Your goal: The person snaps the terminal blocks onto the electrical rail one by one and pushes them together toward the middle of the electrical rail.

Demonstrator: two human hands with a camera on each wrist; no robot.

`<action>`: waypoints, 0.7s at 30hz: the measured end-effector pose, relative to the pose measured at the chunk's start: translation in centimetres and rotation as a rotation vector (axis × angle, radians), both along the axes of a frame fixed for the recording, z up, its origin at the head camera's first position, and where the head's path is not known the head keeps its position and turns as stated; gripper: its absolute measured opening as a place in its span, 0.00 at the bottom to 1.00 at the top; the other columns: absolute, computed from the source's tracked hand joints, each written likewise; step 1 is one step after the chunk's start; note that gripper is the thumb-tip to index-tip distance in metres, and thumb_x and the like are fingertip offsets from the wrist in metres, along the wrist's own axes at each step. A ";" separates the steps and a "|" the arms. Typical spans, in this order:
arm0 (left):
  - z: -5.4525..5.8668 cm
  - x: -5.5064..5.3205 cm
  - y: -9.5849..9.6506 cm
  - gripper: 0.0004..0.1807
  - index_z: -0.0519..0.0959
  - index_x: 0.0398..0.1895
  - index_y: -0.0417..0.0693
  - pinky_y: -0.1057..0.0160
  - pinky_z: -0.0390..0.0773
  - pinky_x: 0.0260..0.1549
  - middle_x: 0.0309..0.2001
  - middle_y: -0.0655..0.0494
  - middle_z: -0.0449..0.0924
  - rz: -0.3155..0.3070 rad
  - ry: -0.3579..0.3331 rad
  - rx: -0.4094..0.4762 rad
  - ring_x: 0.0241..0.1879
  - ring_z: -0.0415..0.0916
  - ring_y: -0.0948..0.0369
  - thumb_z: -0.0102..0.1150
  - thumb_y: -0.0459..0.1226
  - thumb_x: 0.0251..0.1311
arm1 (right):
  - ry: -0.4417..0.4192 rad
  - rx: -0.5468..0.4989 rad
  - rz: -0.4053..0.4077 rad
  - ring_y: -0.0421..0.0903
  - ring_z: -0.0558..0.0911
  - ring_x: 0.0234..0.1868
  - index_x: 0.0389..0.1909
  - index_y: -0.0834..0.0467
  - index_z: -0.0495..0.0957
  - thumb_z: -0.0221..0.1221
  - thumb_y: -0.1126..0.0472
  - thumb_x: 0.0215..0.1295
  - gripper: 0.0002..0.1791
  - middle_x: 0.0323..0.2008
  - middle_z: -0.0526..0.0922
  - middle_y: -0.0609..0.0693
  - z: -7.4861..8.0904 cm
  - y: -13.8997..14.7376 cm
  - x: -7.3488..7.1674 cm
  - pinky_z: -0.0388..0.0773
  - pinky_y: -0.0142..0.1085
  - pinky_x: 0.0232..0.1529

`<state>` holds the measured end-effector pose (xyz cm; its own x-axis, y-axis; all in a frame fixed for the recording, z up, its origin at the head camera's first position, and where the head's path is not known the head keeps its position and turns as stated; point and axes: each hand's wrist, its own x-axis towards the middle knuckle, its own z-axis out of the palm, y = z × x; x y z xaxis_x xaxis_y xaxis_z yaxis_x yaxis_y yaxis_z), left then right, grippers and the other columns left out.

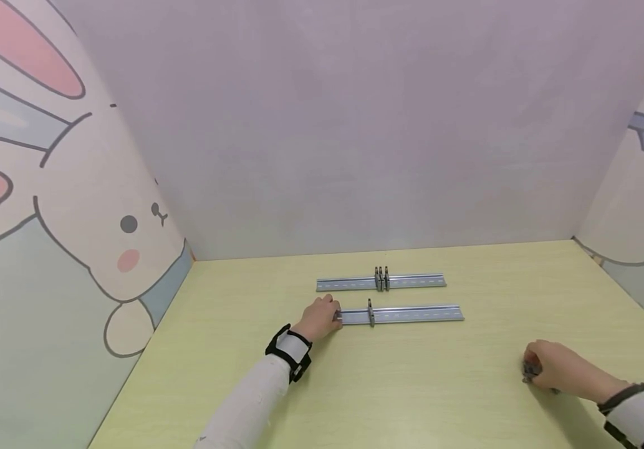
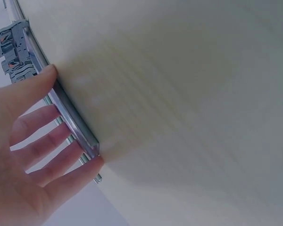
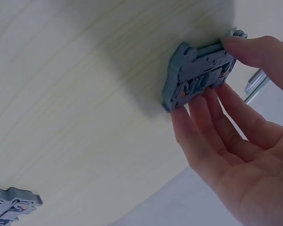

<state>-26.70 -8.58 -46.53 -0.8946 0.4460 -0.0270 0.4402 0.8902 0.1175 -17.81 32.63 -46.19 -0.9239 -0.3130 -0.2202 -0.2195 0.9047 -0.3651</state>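
Note:
My left hand [image 1: 320,318] grips the left end of the nearer metal DIN rail [image 1: 417,313], thumb on one long edge and fingers on the other in the left wrist view. A single grey terminal block [image 1: 371,313] stands upright on that rail, just right of the hand. Off to the right, my right hand [image 1: 567,372] pinches another grey terminal block [image 3: 198,77] between thumb and fingertips, above the table. Orange spots show on its side. One more loose grey terminal block [image 3: 13,205] lies on the table, partly cut off in the right wrist view.
A second DIN rail [image 1: 346,284] lies behind the first, roughly parallel, with several grey terminal blocks [image 1: 381,279] clustered near its middle. The pale yellow table [image 1: 232,280] ends at a plain back curtain [image 1: 355,156]. Cartoon-printed panels [image 1: 91,206] flank both sides.

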 end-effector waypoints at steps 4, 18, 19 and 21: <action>0.0 0.0 0.0 0.14 0.76 0.37 0.44 0.65 0.71 0.28 0.34 0.54 0.69 -0.001 0.003 0.009 0.33 0.67 0.59 0.61 0.43 0.51 | 0.033 -0.023 -0.004 0.42 0.67 0.23 0.27 0.65 0.70 0.64 0.69 0.40 0.13 0.22 0.69 0.48 0.2 -0.3 -0.2 0.66 0.34 0.22; 0.1 0.1 0.0 0.13 0.76 0.36 0.44 0.65 0.71 0.28 0.34 0.54 0.70 -0.010 0.015 0.006 0.33 0.67 0.58 0.60 0.42 0.52 | 0.094 -0.055 -0.012 0.41 0.67 0.22 0.33 0.68 0.71 0.64 0.69 0.41 0.16 0.22 0.69 0.48 0.2 -1.1 -1.1 0.65 0.33 0.21; 0.1 0.0 0.0 0.13 0.76 0.36 0.44 0.65 0.71 0.28 0.34 0.54 0.69 -0.010 0.014 0.006 0.33 0.67 0.58 0.60 0.42 0.52 | 0.098 -0.056 -0.012 0.41 0.67 0.23 0.33 0.68 0.71 0.64 0.69 0.41 0.16 0.22 0.69 0.48 0.2 -1.1 -1.1 0.65 0.33 0.22; 0.0 0.0 0.0 0.13 0.76 0.36 0.44 0.65 0.71 0.28 0.34 0.54 0.69 -0.009 0.013 0.008 0.33 0.67 0.59 0.61 0.42 0.52 | 0.104 -0.063 -0.012 0.41 0.67 0.23 0.32 0.67 0.72 0.65 0.69 0.42 0.16 0.22 0.69 0.48 0.1 -1.2 -1.2 0.65 0.34 0.22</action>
<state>-26.69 -8.59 -46.53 -0.8906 0.4546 -0.0117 0.4502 0.8849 0.1193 -18.99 31.40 -46.11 -0.9445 -0.3121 -0.1028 -0.2487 0.8835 -0.3969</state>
